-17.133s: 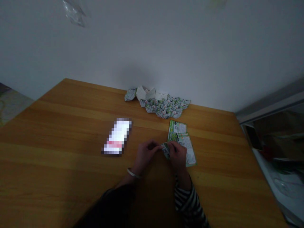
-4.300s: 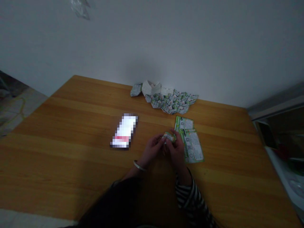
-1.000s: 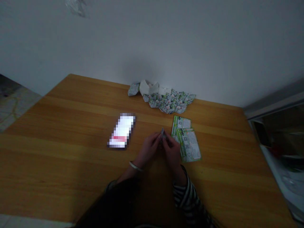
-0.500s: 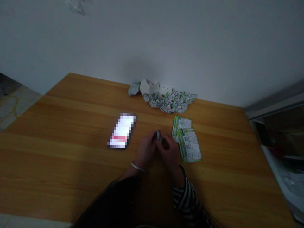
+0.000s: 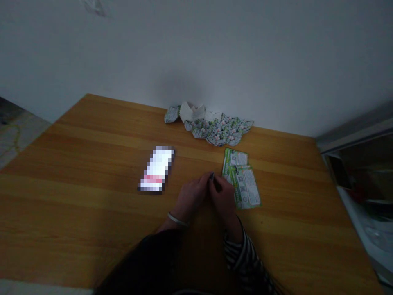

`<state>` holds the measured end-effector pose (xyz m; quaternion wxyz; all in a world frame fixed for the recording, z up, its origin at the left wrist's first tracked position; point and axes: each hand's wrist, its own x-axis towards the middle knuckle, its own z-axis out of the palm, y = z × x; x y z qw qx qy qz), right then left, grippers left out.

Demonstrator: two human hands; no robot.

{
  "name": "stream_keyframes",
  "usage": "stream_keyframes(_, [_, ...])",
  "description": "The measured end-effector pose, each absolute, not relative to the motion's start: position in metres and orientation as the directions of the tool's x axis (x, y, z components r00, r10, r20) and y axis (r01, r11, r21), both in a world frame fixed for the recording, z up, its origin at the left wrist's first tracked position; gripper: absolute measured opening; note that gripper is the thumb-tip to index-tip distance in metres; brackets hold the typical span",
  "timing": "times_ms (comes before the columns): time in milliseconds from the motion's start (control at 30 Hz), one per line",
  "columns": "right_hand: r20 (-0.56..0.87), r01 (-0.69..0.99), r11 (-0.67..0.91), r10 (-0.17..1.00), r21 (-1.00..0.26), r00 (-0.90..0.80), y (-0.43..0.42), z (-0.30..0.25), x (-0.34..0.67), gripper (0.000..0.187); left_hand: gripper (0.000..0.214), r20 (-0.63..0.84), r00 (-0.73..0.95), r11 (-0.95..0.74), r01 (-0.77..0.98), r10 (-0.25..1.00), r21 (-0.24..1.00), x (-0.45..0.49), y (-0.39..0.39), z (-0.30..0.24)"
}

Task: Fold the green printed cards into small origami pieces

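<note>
My left hand and my right hand meet above the table, fingertips pinched together. Between them only the tip of a small folded piece of paper shows; both hands are closed on it, and my fingers cover most of it. Just right of my right hand lie two overlapping green-and-white printed paper sheets. Farther back, by the wall, several small folded paper pieces with green and white print sit in a cluster.
A lit phone, blurred into blocks, lies left of my hands on the wooden table. White folded paper stands against the wall. At the right edge is a shelf unit with things on it.
My hands have shifted slightly right and drawn closer together. Less of the folded paper shows between the fingers now. The things on the table stay in place.
</note>
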<state>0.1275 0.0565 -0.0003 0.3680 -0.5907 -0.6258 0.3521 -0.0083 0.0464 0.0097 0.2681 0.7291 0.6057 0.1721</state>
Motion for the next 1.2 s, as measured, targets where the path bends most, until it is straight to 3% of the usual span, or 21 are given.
stream_keyframes(133, [-0.004, 0.327, 0.005, 1.000, -0.945, -0.028, 0.057, -0.007, 0.132, 0.029, 0.038, -0.021, 0.167, -0.097, 0.662, 0.986, 0.743, -0.014, 0.051, 0.006])
stream_keyframes(300, [-0.003, 0.160, -0.007, 1.000, -0.987, 0.024, 0.062, -0.010, 0.141, 0.036, 0.038, -0.041, 0.078, 0.009, 0.371, 0.996, 0.929, -0.020, 0.060, 0.008])
stream_keyframes(433, [-0.036, 0.128, -0.039, 0.999, -0.991, 0.027, 0.065, -0.010, 0.147, 0.034, 0.023, 0.042, 0.188, -0.104, 0.337, 0.981, 0.936, -0.024, 0.064, 0.009])
stream_keyframes(633, [-0.092, 0.055, -0.084, 0.983, -0.995, -0.161, 0.068, -0.005, 0.157, 0.033, 0.034, 0.081, 0.309, -0.164, 0.255, 0.948, 0.953, -0.030, 0.065, 0.017])
stream_keyframes(767, [-0.122, 0.095, -0.096, 0.936, -0.991, -0.331, 0.068, 0.001, 0.168, 0.051, 0.051, 0.031, 0.327, -0.122, 0.263, 0.945, 0.957, -0.036, 0.065, 0.020])
stream_keyframes(867, [-0.123, 0.134, -0.073, 0.902, -0.988, -0.414, 0.068, 0.003, 0.173, 0.067, 0.051, 0.006, 0.335, -0.099, 0.260, 0.942, 0.961, -0.038, 0.065, 0.020])
stream_keyframes(1200, [-0.026, 0.154, 0.057, 0.874, -0.986, -0.485, 0.069, 0.001, 0.173, 0.063, 0.040, 0.044, 0.284, -0.129, 0.287, 0.958, 0.949, -0.036, 0.066, 0.018])
